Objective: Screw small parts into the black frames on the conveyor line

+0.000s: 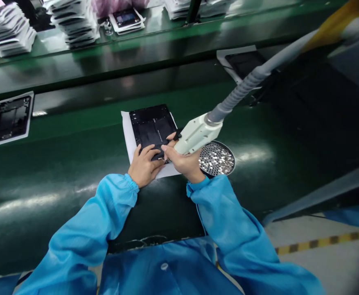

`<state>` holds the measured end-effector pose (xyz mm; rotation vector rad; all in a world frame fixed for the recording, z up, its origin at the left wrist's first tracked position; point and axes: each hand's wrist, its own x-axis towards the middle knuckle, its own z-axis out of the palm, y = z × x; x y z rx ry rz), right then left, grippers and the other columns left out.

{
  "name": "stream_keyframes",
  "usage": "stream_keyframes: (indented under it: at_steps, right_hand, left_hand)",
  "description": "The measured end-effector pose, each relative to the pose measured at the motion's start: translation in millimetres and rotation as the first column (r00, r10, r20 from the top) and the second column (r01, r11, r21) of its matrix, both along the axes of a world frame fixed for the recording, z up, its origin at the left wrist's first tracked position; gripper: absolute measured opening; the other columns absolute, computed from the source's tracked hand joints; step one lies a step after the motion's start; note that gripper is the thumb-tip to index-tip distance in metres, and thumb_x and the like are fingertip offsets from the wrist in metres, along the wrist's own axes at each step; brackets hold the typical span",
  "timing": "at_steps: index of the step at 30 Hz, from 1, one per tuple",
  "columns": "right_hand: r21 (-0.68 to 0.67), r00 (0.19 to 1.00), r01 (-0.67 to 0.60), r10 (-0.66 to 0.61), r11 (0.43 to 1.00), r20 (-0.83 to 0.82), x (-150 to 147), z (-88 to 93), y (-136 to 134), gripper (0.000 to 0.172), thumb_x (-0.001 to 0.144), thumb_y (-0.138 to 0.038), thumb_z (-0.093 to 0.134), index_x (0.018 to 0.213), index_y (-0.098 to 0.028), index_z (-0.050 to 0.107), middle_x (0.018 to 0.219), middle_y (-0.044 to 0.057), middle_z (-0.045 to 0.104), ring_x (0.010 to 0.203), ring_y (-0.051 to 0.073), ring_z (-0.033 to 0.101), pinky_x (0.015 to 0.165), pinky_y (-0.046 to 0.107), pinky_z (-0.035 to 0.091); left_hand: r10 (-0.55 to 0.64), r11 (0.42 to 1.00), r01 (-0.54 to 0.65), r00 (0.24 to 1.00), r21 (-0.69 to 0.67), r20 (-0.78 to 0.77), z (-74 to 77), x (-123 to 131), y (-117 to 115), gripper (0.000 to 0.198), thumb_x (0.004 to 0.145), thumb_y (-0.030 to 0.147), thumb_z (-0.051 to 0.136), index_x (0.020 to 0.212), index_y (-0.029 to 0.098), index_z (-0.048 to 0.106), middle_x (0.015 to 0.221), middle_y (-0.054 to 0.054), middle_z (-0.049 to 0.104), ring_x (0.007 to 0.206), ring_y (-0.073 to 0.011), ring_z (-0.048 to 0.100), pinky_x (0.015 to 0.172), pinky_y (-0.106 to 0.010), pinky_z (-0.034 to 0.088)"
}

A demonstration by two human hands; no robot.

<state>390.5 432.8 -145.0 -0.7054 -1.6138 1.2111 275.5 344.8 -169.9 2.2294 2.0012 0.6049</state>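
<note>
A black flat panel (pixel 150 125) lies on a white sheet (pixel 127 135) on the green belt in front of me. My left hand (pixel 143 164) rests on the panel's near edge, fingers spread flat. My right hand (pixel 184 162) is wrapped round a white electric screwdriver (pixel 197 133), its tip down at the panel's near right corner. A grey ribbed hose (pixel 240 92) runs from the tool up to the right. Both my sleeves are blue.
A round dish of small silver screws (pixel 216 159) sits just right of my right hand. Another panel on a white sheet (pixel 9 119) lies at the left, one more (pixel 242 61) at the back right. Stacks of trays (pixel 75 20) line the far shelf.
</note>
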Motion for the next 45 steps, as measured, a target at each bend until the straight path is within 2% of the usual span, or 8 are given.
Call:
stream_keyframes:
  at_steps: [8,12,15,19,23,27,31,45]
  right_hand:
    - [-0.001,0.999,0.037,-0.037,0.999,-0.023,-4,-6.1,-3,0.021,0.072,-0.024,0.069,0.088,-0.022,0.055,0.066,-0.001,0.061,0.061,0.016,0.063,0.071,0.036,0.058]
    - [-0.061,0.994,-0.065,0.059,0.996,-0.091,-5,-7.8,3,0.04,0.07,-0.029,0.072,0.107,-0.022,0.056,0.102,0.006,0.068,0.094,0.02,0.068,0.082,0.036,0.059]
    - [-0.11,0.983,-0.177,0.17,0.978,-0.075,-5,-4.8,5,0.042,0.071,-0.032,0.072,0.109,-0.022,0.059,0.116,0.008,0.067,0.093,0.019,0.068,0.08,0.034,0.06]
    - [-0.15,0.981,-0.191,0.186,0.97,-0.05,0,4.6,12,0.027,0.071,-0.035,0.073,0.091,-0.019,0.063,0.074,0.001,0.07,0.057,0.013,0.064,0.061,0.03,0.058]
    - [-0.059,0.997,0.052,-0.055,0.997,-0.052,21,15.3,39,0.032,0.07,-0.034,0.075,0.095,-0.023,0.059,0.047,-0.01,0.054,0.04,0.01,0.05,0.047,0.026,0.049]
    - [-0.026,0.958,0.27,-0.272,0.962,-0.093,49,10.4,78,0.024,0.069,-0.03,0.072,0.084,-0.024,0.054,0.044,-0.011,0.048,0.036,0.009,0.046,0.043,0.025,0.044]
    - [-0.048,0.922,0.365,-0.369,0.93,-0.118,64,-4.8,103,0.025,0.066,-0.028,0.071,0.078,-0.024,0.05,0.044,-0.012,0.045,0.035,0.009,0.045,0.039,0.024,0.039]
    - [-0.051,0.936,0.328,-0.332,0.943,-0.115,57,-7.7,103,0.027,0.065,-0.03,0.07,0.08,-0.024,0.049,0.046,-0.013,0.043,0.035,0.008,0.044,0.039,0.024,0.039]
  left_hand:
    - [0.001,1.0,-0.001,1.0,-0.026,-0.002,3.3,1,0,0.025,0.094,0.034,0.051,0.106,0.028,0.073,0.127,-0.008,0.059,0.129,-0.0289,0.044,0.111,-0.06,0.023]
    - [0.002,1.0,-0.002,1.0,-0.002,-0.014,2.1,0,0,0.024,0.093,0.033,0.053,0.106,0.028,0.073,0.126,-0.008,0.06,0.127,-0.0284,0.046,0.111,-0.059,0.024]
    - [0.004,0.999,-0.003,1.0,0.036,-0.027,-0.1,-2,-1,0.023,0.092,0.032,0.054,0.104,0.028,0.073,0.124,-0.009,0.061,0.125,-0.0278,0.048,0.111,-0.058,0.026]
    - [0.003,0.995,0.0,1.0,0.102,-0.03,-3.4,-6,0,0.021,0.092,0.031,0.055,0.101,0.027,0.074,0.122,-0.009,0.063,0.123,-0.0281,0.05,0.11,-0.058,0.027]
    - [-0.005,0.994,0.006,1.0,0.109,-0.012,-3.6,-7,0,0.02,0.091,0.03,0.056,0.099,0.026,0.074,0.121,-0.008,0.064,0.124,-0.0284,0.05,0.109,-0.058,0.029]
    - [0.003,0.995,-0.002,1.0,0.103,-0.002,-2.3,-7,0,0.021,0.092,0.029,0.055,0.099,0.026,0.074,0.121,-0.009,0.064,0.125,-0.028,0.051,0.109,-0.057,0.03]
    - [0.004,0.996,-0.005,1.0,0.094,0.009,-2.6,-8,-1,0.021,0.092,0.029,0.055,0.1,0.026,0.074,0.123,-0.008,0.064,0.126,-0.0277,0.05,0.11,-0.057,0.029]
    - [-0.004,0.996,0.004,1.0,0.085,0.006,0.0,-7,-1,0.022,0.092,0.029,0.054,0.101,0.026,0.074,0.122,-0.009,0.064,0.126,-0.0284,0.05,0.109,-0.057,0.03]
